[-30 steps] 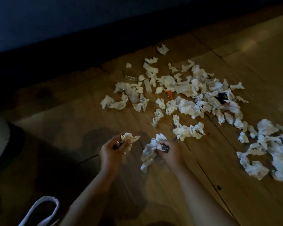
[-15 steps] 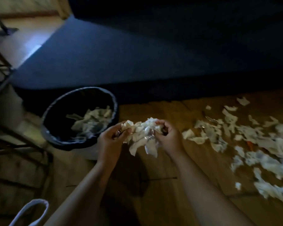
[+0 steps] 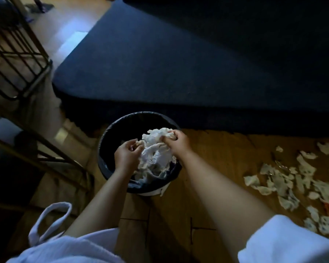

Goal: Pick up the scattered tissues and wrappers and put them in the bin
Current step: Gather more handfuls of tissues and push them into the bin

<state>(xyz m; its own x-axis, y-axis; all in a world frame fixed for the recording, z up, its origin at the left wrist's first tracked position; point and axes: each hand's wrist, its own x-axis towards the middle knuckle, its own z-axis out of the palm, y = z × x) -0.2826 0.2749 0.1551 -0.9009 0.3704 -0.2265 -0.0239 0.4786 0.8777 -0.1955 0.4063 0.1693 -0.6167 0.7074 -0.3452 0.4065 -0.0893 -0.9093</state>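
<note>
Tissues (image 3: 156, 138), crumpled white into one loose wad, hang over the open mouth of the bin (image 3: 110, 135), whose dark liner already holds more pale paper under the wad. The right hand (image 3: 176, 142) is knuckles-up at the wad's far right edge, its fingers (image 3: 169, 134) curled and clamped on the paper. The left hand (image 3: 126, 153) sits lower and nearer, over the bin's left half, palm turned inward; its fingers (image 3: 136, 146) are pinched on a small scrap at the wad's left side, though the dim light makes it hard to tell whether that scrap is tissue or wrapper. Both bare forearms reach forward from white sleeves (image 3: 285, 242), converging on the bin. Half a second ago the same wad was held between both hands beside the bin, above the wooden floor (image 3: 222, 158); now the hands have carried it directly above the opening, and the bin lies centred in the head view instead of off to the left. More scattered tissues (image 3: 285, 179) lie well apart on the floor to the right, and a dark blue rug (image 3: 179, 63) spreads beyond the bin.
</note>
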